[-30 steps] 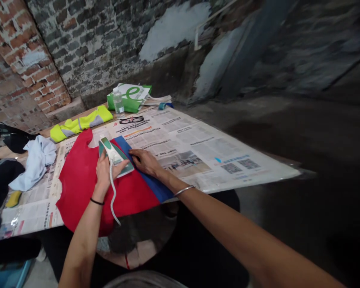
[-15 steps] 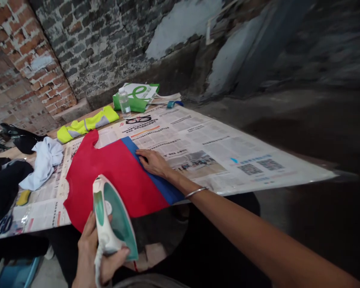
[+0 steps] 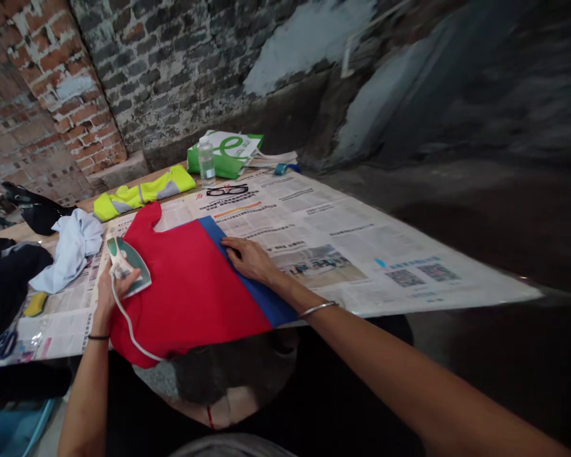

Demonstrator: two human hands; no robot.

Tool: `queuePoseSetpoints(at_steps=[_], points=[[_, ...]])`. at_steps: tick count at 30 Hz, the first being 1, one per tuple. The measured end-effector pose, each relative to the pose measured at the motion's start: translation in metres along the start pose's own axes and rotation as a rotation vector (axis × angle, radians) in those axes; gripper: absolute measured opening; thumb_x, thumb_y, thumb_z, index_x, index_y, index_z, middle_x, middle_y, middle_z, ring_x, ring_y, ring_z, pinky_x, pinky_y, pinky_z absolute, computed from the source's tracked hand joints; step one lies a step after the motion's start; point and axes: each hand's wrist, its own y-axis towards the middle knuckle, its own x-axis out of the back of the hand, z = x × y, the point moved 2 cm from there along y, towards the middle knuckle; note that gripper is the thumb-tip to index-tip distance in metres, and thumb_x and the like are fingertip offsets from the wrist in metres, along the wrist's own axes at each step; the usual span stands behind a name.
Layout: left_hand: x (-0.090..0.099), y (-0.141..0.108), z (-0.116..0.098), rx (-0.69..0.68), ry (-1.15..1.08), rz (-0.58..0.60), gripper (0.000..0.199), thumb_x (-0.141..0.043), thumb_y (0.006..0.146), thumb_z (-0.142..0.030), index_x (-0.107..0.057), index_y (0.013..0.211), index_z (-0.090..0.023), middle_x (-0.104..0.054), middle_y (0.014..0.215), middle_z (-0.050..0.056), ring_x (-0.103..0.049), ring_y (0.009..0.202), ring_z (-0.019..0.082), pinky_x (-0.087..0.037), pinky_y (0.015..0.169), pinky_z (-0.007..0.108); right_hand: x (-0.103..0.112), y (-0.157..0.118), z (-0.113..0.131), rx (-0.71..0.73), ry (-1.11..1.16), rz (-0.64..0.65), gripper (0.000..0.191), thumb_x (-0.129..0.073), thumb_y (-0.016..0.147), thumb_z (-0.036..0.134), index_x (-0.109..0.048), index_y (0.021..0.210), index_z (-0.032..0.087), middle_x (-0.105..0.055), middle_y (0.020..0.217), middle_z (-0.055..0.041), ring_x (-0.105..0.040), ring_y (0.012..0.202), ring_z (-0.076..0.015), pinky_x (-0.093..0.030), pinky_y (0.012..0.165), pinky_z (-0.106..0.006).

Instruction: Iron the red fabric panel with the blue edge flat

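A white and green iron (image 3: pixel 132 265) is in my left hand (image 3: pixel 108 287), whose fingers wrap round its handle. It is over the left part of a red cloth (image 3: pixel 185 285), and its white cord trails down across the cloth. Blue fabric (image 3: pixel 261 295) shows along the cloth's right edge. My right hand (image 3: pixel 251 259) rests palm down on that blue strip, its fingers spread a little, holding nothing. The cloth lies on a newspaper-covered table (image 3: pixel 342 235), and its lower edge reaches the table's front edge.
Black-framed glasses (image 3: pixel 227 190), a clear bottle (image 3: pixel 206 164), a green and white bag (image 3: pixel 238 152) and blue tape (image 3: pixel 282 169) stand farther back. Leftward are a yellow vest (image 3: pixel 145 193), pale cloth (image 3: pixel 69 251), dark cloth (image 3: pixel 9 279), a sponge (image 3: pixel 36 304) and scissors (image 3: pixel 2 346).
My left hand has carried the iron forward and left, from before the table's front edge to the red cloth's left part. My right hand stays on the blue strip. The view has shifted slightly.
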Motion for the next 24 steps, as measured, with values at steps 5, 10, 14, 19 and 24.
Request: queuePoseSetpoints(at_steps=[5,10,14,19,24], points=[[-0.008,0.018,0.002,0.058,0.021,-0.015,0.059,-0.079,0.086,-0.04,-0.064,0.137,-0.016,-0.078,0.126,0.015,-0.073,0.12,0.034,-0.054,0.112,0.056,0.003,0.001,0.004,-0.006,-0.013,0.004,0.042,-0.051,0.096,0.018,-0.078,0.128,0.015,-0.074,0.142,-0.0139,-0.068,0.135,-0.0272,-0.047,0.124,-0.045],[0.015,-0.05,0.004,0.018,0.027,0.05,0.06,-0.08,0.083,-0.043,-0.067,0.138,-0.021,-0.073,0.142,0.012,-0.071,0.128,0.036,-0.056,0.113,0.052,0.002,0.002,0.004,-0.013,0.006,0.003,0.041,-0.053,0.095,0.017,-0.078,0.127,0.018,-0.074,0.143,-0.0118,-0.068,0.136,-0.0268,-0.048,0.123,-0.045],[0.036,-0.138,0.007,-0.034,0.041,0.086,0.056,-0.079,0.082,-0.051,-0.074,0.132,-0.025,-0.074,0.141,0.011,-0.076,0.121,0.035,-0.063,0.105,0.048,0.001,0.003,0.003,-0.013,0.024,-0.015,0.041,-0.054,0.096,0.017,-0.079,0.128,0.019,-0.074,0.142,-0.0114,-0.068,0.135,-0.0273,-0.048,0.123,-0.046],[0.045,-0.194,0.005,-0.125,0.082,0.105,0.044,-0.081,0.08,-0.055,-0.082,0.112,-0.025,-0.078,0.131,0.012,-0.074,0.126,0.038,-0.064,0.105,0.048,0.001,0.003,0.003,-0.013,0.029,-0.011,0.042,-0.055,0.096,0.017,-0.079,0.129,0.02,-0.074,0.142,-0.0109,-0.068,0.135,-0.0289,-0.048,0.123,-0.048],[0.036,-0.132,0.006,-0.08,0.041,0.084,0.053,-0.078,0.082,-0.05,-0.076,0.129,-0.026,-0.074,0.141,0.01,-0.071,0.131,0.038,-0.058,0.113,0.053,0.002,0.003,0.004,-0.013,0.014,-0.002,0.041,-0.053,0.097,0.018,-0.079,0.129,0.018,-0.073,0.143,-0.0122,-0.067,0.136,-0.0289,-0.048,0.123,-0.048]])
